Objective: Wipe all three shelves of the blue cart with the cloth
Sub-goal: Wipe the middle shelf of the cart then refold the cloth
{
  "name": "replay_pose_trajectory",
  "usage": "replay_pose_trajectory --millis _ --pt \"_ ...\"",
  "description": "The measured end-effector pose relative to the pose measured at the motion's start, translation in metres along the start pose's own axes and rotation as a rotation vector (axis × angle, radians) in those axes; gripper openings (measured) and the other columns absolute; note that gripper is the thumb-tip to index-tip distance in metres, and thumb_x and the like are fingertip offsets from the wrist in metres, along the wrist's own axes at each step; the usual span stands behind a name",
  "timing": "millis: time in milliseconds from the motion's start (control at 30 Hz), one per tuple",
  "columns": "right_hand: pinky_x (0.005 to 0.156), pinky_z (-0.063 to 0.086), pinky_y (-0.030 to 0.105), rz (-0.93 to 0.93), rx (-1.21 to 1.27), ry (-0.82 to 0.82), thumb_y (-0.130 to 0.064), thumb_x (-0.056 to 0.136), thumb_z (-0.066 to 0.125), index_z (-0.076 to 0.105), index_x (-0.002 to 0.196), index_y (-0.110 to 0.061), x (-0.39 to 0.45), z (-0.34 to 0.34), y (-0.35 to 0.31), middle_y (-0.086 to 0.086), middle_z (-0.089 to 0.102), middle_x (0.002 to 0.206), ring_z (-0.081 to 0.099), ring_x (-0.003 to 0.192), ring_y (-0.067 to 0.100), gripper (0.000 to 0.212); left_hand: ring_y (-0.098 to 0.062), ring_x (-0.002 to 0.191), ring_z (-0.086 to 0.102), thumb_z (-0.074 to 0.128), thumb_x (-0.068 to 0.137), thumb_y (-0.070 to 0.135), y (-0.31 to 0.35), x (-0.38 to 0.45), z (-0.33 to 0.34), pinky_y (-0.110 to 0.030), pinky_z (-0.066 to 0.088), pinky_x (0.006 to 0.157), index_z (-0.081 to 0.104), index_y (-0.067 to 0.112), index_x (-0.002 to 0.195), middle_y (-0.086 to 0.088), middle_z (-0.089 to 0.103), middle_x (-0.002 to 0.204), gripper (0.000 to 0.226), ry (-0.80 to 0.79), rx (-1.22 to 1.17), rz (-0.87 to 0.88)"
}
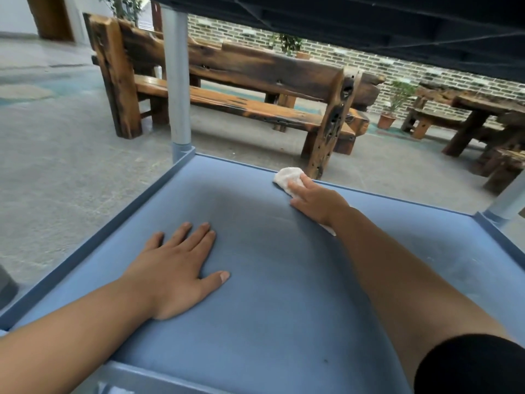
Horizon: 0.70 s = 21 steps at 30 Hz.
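Note:
A blue cart shelf (255, 322) with a raised rim fills the lower part of the view. The dark underside of the shelf above (369, 27) runs across the top. My left hand (176, 268) lies flat, palm down, fingers spread, on the shelf's near left part. My right hand (315, 199) reaches to the far edge and presses down on a white cloth (287, 176), which lies against the far rim. Part of the cloth is hidden under the hand.
A grey metal post (177, 81) rises from the far left corner of the shelf; another post (508, 199) stands at the far right corner. Beyond the cart stand a wooden bench (241, 81), a wooden table (483, 109), a potted plant (387, 118) and a brick wall on a concrete floor.

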State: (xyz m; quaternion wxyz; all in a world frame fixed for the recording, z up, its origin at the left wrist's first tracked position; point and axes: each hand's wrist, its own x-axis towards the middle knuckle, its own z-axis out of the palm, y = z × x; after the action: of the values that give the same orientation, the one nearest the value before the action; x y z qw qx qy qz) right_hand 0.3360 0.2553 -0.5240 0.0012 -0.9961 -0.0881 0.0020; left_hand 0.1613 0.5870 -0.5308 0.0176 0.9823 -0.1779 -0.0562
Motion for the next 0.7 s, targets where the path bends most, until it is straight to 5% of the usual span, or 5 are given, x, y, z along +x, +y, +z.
replay_pose_trajectory --millis 367,700 --pt "0.106 0.036 0.047 -0.078 -0.003 0.062 -0.043 0.102 0.029 0.025 0.147 -0.045 -0.041 0.001 -0.012 -0.008 0.015 0.162 0.043 0.132 0.036 0.045 -0.011 0.149 -0.006 -0.005 0.068 0.087 -0.006 0.007 0.002 -0.044 0.008 0.119 -0.008 0.032 0.154 0.015 -0.011 0.162 0.102 0.006 0.009 -0.001" --pt "0.111 0.031 0.037 -0.353 0.088 0.012 -0.033 0.105 0.035 0.026 0.151 -0.039 -0.149 -0.004 -0.048 -0.011 0.011 0.162 0.027 0.144 0.016 0.048 -0.014 0.15 -0.001 0.0 0.069 0.086 -0.002 0.005 0.0 -0.045 0.011 0.118 -0.001 0.032 0.155 0.013 -0.006 0.163 0.101 0.003 -0.006 -0.007"
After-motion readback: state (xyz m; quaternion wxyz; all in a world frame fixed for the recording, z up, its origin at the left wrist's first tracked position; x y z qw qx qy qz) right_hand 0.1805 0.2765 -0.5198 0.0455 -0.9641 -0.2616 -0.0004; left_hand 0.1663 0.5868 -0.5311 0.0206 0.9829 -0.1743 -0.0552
